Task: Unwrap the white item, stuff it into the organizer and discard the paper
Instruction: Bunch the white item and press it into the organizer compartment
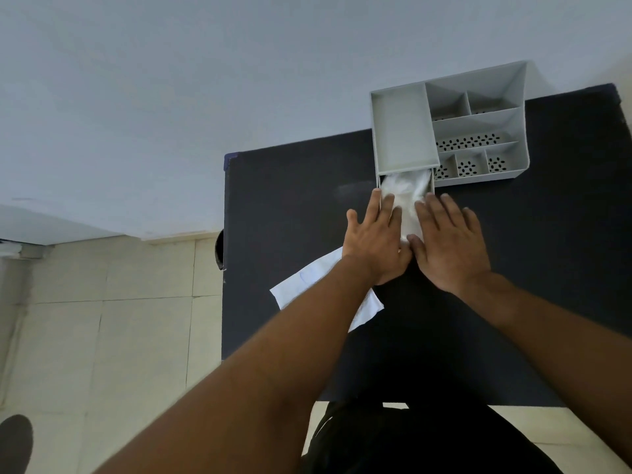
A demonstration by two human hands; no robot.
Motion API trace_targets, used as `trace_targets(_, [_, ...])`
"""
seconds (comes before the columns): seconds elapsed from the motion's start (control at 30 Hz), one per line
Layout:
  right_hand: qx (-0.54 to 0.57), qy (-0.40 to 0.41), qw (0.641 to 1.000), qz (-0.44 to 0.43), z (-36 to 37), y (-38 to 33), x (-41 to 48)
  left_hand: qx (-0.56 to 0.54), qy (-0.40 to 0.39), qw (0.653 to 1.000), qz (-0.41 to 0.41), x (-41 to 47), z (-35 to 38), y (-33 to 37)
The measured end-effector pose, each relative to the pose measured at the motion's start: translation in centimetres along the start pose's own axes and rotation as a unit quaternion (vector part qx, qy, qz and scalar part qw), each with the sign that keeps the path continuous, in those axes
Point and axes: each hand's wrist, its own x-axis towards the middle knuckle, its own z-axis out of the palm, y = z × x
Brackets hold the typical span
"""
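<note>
Both flat, open hands, left hand [374,239] and right hand [449,246], against white item [407,196], seemingly half inside organizer [478,94].

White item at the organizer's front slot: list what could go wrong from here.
1. The white item is only partly in the slot; bunched, it may jam at the opening.
2. Both the left hand and right hand push toward the organizer, which may slide back.
3. The paper under the left forearm could get dragged off the table.

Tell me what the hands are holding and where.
Both hands press the white item by its near end, left hand and right hand on either side, pushing it into the organizer. No closed grasp shows.
</note>
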Motion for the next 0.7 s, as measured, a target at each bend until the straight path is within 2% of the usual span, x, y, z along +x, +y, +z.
trace_targets(0.13, [-0.036, -0.049, 0.998, -0.028, -0.6, 0.9, 1.9, 0.03, -0.035, 0.999, 0.008, 0.6, 0.2, -1.2])
trace_targets(0.33, [-0.092, -0.072, 0.991, -0.059, -1.3, 0.8, 4.2, 0.111, -0.058, 0.992, 0.009, 1.9, -0.9, -1.1])
trace_targets(0.7, [-0.146, -0.112, 0.981, -0.068, -0.5, -0.3, 5.5, 0.094, -0.059, 0.994, -0.009, 2.8, -0.1, -1.0])
